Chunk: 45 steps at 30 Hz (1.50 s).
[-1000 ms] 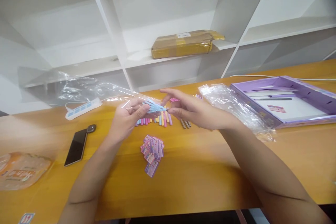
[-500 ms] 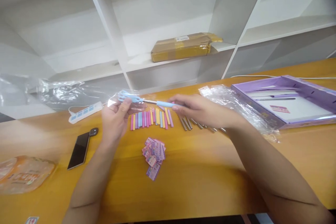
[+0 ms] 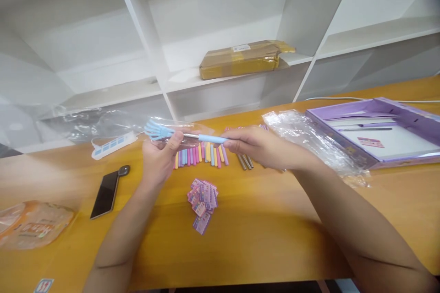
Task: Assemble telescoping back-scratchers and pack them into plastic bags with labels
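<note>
Above the table I hold a light-blue back scratcher (image 3: 212, 139) level, with a hand-shaped head and a metal rod. My left hand (image 3: 158, 158) is closed on it just behind the head, thumb on top. Clear plastic bag film (image 3: 99, 121) lies around the head and trails off to the left. My right hand (image 3: 259, 145) pinches the end of the blue handle. Below the scratcher, a row of coloured handle sticks (image 3: 195, 154) lies on the table, partly covered by my left hand. Metal rods (image 3: 245, 161) lie beneath my right hand, which hides some of them.
A pile of printed cards (image 3: 202, 201) lies in front. To the right are clear plastic bags (image 3: 302, 139) and a purple box (image 3: 343, 151). A power strip (image 3: 115, 144), a phone (image 3: 105, 194) and an orange bag (image 3: 36, 224) are at left. A taped parcel (image 3: 240, 62) sits on the shelf.
The back scratcher has shifted left relative to my hands' surroundings, its head now reaching farther past my left hand. The plastic film trailing at left has sagged and shifted. My view has moved slightly.
</note>
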Available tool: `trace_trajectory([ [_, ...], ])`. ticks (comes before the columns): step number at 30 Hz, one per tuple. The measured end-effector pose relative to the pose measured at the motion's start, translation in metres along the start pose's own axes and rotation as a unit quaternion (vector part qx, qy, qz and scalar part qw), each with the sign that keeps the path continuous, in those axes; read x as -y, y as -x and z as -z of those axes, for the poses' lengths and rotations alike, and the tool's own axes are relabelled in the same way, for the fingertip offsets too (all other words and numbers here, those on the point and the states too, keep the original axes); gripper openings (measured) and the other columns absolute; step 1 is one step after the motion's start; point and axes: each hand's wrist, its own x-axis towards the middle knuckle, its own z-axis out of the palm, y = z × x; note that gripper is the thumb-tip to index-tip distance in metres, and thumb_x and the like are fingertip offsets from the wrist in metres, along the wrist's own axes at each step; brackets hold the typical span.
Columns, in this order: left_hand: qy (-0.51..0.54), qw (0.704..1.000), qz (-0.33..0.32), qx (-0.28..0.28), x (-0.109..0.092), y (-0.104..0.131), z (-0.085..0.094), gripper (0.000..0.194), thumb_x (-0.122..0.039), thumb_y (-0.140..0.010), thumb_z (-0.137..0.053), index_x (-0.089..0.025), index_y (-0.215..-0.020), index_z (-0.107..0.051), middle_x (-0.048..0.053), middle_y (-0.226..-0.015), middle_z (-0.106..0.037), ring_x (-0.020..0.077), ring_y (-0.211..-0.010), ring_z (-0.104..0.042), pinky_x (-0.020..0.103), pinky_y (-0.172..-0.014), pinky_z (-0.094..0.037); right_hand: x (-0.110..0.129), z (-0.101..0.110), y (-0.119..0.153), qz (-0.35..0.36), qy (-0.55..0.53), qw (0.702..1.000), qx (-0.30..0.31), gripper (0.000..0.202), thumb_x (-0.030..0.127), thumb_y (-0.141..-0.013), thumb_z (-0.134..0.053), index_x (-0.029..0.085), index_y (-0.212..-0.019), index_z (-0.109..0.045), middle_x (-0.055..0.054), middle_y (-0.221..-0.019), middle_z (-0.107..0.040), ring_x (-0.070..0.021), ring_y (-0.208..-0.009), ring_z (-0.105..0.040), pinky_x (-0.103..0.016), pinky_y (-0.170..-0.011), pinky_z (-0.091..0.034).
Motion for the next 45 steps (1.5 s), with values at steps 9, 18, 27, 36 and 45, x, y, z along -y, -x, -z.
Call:
trace_trajectory([
  [9, -0.023, 0.996, 0.052, 0.070, 0.018, 0.005, -0.003, 0.043, -0.053, -0.084, -0.092, -0.014, -0.099, -0.085, 0.015, -0.100, -0.087, 0.0343, -0.092, -0.086, 0.048, -0.085, -0.075, 0.002, -0.011, -0.007, 0.012, 0.006, 1.000, 0.000, 0.040, 0.048, -0.116, -0.047, 0.020, -0.115, -0.075, 0.000, -0.080, -0.069, -0.0098, -0.061, -0.053, -0.025, -0.056, -0.036],
  [18, -0.001, 1.000, 0.009, 0.010, -0.002, -0.004, 0.004, 0.039, -0.049, -0.085, -0.093, -0.012, -0.091, -0.083, 0.014, -0.094, -0.086, 0.0353, -0.104, -0.085, 0.046, -0.086, -0.075, 0.012, 0.004, 0.004, 0.005, 0.046, 0.999, 0.024, 0.032, 0.036, -0.110, -0.053, 0.019, -0.090, -0.071, 0.001, -0.073, -0.066, -0.0082, -0.057, -0.053, -0.024, -0.054, -0.038],
  [27, -0.027, 0.989, 0.073, 0.123, 0.009, 0.002, 0.007, 0.047, -0.055, -0.089, -0.088, -0.010, -0.102, -0.085, 0.015, -0.091, -0.086, 0.0301, -0.082, -0.085, 0.044, -0.077, -0.075, 0.000, -0.012, -0.004, 0.003, -0.040, 0.998, -0.053, 0.027, 0.048, -0.106, -0.068, 0.022, -0.109, -0.069, 0.000, -0.085, -0.077, -0.0122, -0.068, -0.067, -0.025, -0.059, -0.045],
  [36, -0.097, 0.958, 0.124, 0.239, 0.012, 0.007, -0.003, 0.044, -0.057, -0.091, -0.086, -0.015, -0.105, -0.086, 0.010, -0.098, -0.086, 0.0218, -0.085, -0.082, 0.033, -0.081, -0.069, 0.002, -0.023, -0.011, 0.031, 0.033, 0.998, -0.038, 0.022, 0.039, -0.102, -0.074, 0.020, -0.112, -0.069, -0.002, -0.091, -0.076, -0.0147, -0.077, -0.066, -0.027, -0.068, -0.045],
  [45, -0.071, 0.972, 0.135, 0.180, 0.007, -0.001, 0.011, 0.044, -0.058, -0.099, -0.075, -0.015, -0.096, -0.078, 0.006, -0.085, -0.076, 0.0135, -0.070, -0.069, 0.023, -0.061, -0.053, -0.014, -0.014, -0.002, 0.172, 0.198, 0.964, -0.052, 0.066, 0.050, -0.096, -0.083, 0.028, -0.151, -0.055, -0.009, -0.127, -0.066, -0.0185, -0.089, -0.064, -0.031, -0.071, -0.049],
])
